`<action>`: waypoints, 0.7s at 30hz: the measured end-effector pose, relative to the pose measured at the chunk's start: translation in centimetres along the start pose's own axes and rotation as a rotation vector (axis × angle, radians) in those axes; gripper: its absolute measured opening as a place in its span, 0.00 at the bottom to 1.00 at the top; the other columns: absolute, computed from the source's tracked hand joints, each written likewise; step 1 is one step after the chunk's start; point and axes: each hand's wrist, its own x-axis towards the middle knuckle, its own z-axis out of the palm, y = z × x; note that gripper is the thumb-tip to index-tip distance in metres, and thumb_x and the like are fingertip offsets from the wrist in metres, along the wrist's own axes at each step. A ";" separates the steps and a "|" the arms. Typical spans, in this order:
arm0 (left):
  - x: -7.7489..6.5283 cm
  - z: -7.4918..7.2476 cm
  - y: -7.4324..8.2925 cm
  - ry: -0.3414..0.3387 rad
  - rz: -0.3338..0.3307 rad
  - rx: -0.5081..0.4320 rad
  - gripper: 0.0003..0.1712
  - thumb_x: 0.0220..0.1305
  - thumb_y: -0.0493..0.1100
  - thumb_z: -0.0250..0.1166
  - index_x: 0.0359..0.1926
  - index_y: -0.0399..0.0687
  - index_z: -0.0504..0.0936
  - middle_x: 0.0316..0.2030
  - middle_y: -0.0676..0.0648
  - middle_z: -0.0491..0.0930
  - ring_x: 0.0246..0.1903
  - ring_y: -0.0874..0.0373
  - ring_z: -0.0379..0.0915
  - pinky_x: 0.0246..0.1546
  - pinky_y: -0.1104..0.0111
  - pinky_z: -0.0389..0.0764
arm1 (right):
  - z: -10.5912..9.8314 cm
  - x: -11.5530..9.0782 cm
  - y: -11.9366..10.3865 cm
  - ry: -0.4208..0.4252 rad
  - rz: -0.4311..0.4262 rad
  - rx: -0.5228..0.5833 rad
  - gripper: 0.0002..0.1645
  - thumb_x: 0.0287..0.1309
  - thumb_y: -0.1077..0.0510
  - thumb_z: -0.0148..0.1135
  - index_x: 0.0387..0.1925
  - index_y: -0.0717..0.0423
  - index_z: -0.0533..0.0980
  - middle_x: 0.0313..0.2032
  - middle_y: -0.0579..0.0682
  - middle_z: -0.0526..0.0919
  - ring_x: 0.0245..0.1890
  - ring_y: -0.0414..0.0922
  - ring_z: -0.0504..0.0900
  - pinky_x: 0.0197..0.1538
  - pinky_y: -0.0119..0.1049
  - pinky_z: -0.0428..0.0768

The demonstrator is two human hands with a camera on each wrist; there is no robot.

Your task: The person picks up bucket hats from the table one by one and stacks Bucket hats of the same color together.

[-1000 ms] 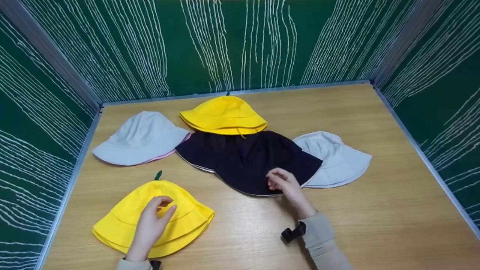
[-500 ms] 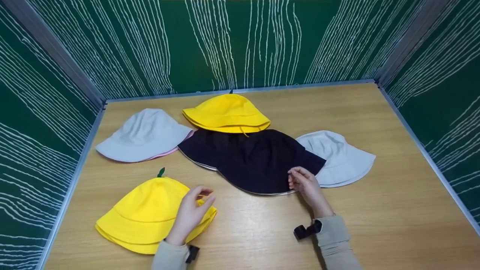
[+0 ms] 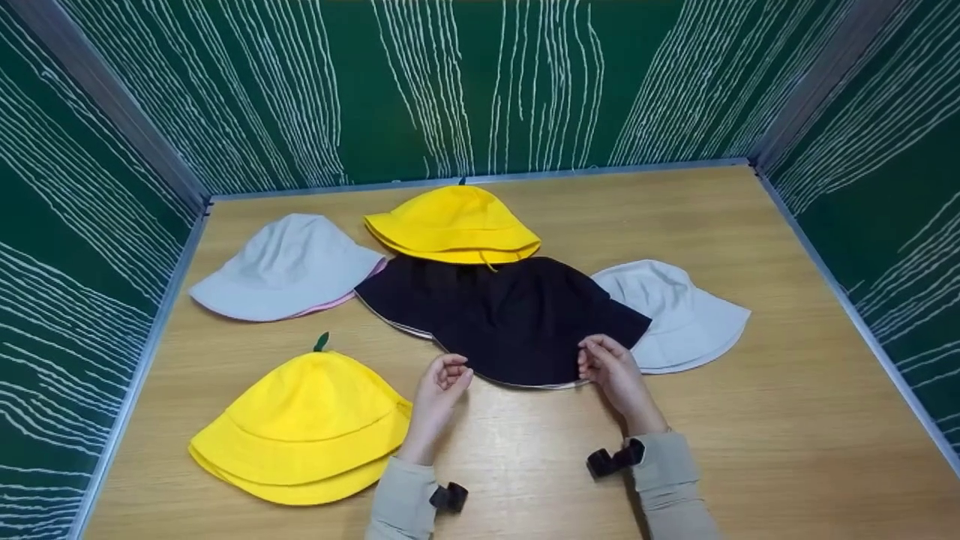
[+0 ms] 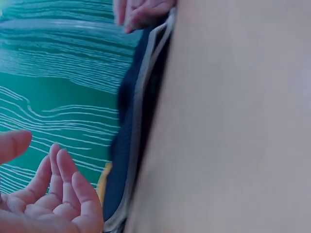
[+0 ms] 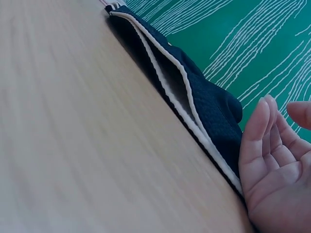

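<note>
A dark bucket hat [image 3: 532,322] with a pale brim edge lies in the middle of the table, overlapping a second dark hat [image 3: 397,296]. My left hand [image 3: 441,390] is by the near left part of the front hat's brim, fingers loosely bent. Over the brim's near right part is my right hand [image 3: 619,379], thumb apart from the fingers in the right wrist view. Neither hand holds anything; whether they touch the cloth I cannot tell. In that view the dark hat's brim [image 5: 194,121] gapes between two pale edges. A yellow hat [image 3: 300,427] with a green stem lies left of my left hand.
Another yellow hat [image 3: 454,225] lies at the back, over the dark hats' far edge. A white hat [image 3: 289,266] with a pink underside lies at left, a plain white one [image 3: 682,322] at right, partly under the dark hat. Green panels [image 3: 412,90] enclose the wooden table [image 3: 787,427].
My left hand has moved right, from over the near yellow hat to the dark hat's brim. My right hand has shifted slightly right along that brim. The hats lie as before.
</note>
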 end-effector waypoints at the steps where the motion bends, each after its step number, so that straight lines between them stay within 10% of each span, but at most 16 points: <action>1: 0.1 0.1 -0.3 0.012 -0.021 -0.033 0.15 0.62 0.32 0.60 0.48 0.26 0.71 0.32 0.50 0.76 0.33 0.65 0.71 0.38 0.77 0.73 | 0.0 0.0 0.0 0.000 0.000 0.003 0.15 0.68 0.65 0.45 0.29 0.52 0.75 0.22 0.46 0.75 0.21 0.38 0.73 0.28 0.28 0.76; 11: 1.1 0.0 -2.1 0.018 -0.160 -0.315 0.05 0.65 0.32 0.55 0.41 0.37 0.73 0.27 0.54 0.74 0.31 0.63 0.71 0.33 0.75 0.72 | 0.8 0.6 -1.1 0.029 0.055 -0.009 0.15 0.68 0.66 0.45 0.28 0.54 0.75 0.22 0.47 0.75 0.22 0.39 0.73 0.29 0.28 0.76; 21: 1.1 0.2 -2.7 -0.036 -0.136 -0.329 0.03 0.65 0.31 0.54 0.39 0.37 0.73 0.27 0.54 0.74 0.31 0.63 0.72 0.36 0.75 0.74 | 2.6 3.7 -8.8 -0.112 0.026 -0.228 0.11 0.67 0.64 0.49 0.31 0.51 0.75 0.25 0.44 0.77 0.26 0.36 0.77 0.35 0.27 0.78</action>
